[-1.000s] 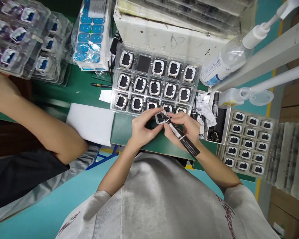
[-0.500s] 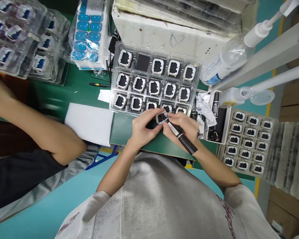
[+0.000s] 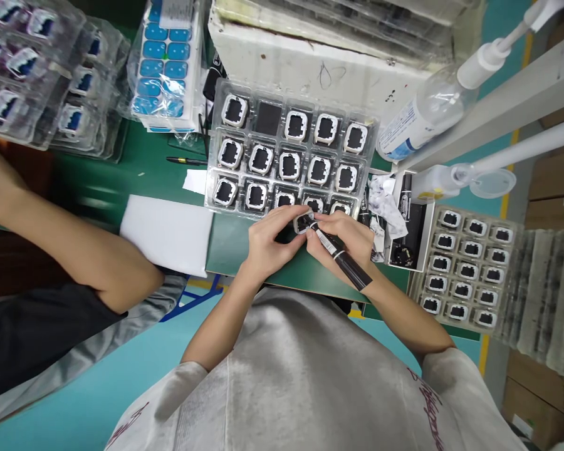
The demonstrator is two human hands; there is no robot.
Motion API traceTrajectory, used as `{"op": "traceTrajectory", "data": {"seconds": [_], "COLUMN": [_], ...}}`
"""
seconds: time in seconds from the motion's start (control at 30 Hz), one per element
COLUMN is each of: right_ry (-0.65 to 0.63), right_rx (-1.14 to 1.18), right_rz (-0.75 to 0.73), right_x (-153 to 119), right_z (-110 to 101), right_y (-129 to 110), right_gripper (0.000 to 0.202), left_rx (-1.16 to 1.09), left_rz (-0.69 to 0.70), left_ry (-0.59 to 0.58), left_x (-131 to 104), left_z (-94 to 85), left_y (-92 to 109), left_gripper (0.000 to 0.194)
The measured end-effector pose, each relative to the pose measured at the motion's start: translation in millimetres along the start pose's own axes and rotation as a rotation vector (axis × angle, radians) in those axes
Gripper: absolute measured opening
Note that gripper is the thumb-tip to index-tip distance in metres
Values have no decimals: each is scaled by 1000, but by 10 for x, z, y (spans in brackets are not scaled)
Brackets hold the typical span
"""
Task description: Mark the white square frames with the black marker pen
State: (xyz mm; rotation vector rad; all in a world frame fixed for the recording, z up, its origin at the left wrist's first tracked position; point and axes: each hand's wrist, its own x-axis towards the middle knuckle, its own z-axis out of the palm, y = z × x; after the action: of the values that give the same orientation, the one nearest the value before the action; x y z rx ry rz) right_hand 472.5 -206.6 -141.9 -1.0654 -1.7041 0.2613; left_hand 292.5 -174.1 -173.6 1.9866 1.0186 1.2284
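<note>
My left hand (image 3: pixel 269 241) pinches a small white-and-black square frame (image 3: pixel 302 223), which looks like a watch case, at the front edge of a clear tray. A black marker pen (image 3: pixel 343 260) is gripped in my right hand (image 3: pixel 341 241), its tip at the frame and its body slanting down to the right. The right fingertips also come against the frame's edge. Beyond my hands, the clear plastic tray (image 3: pixel 249 134) holds rows of similar frames; one pocket (image 3: pixel 269 118) in its back row shows only a dark bottom.
A co-worker's arm (image 3: pixel 75 250) reaches in from the left, near a white foam sheet (image 3: pixel 167 235). To the right stand a box of markers and crumpled paper (image 3: pixel 425 244), a pump bottle (image 3: pixel 418 116) and another filled tray (image 3: pixel 470 269). Stacked trays (image 3: pixel 23 81) sit far left.
The view has shifted very slightly. Both hands keep the same hold, with the marker tip still at the frame.
</note>
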Motion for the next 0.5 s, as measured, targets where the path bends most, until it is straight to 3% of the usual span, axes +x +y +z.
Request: {"op": "traceTrajectory", "data": {"seconds": [0.5], "right_ry": [1], "right_rx": [11], "right_rz": [72], "right_x": [-9], "right_z": [-8], "right_y": [-15], "right_gripper": [21], "left_rx": [32], "left_rz": [46], "left_ry": [-11], "left_x": [-49], "left_z": [21], "left_y": [-68], "left_gripper": [32]}}
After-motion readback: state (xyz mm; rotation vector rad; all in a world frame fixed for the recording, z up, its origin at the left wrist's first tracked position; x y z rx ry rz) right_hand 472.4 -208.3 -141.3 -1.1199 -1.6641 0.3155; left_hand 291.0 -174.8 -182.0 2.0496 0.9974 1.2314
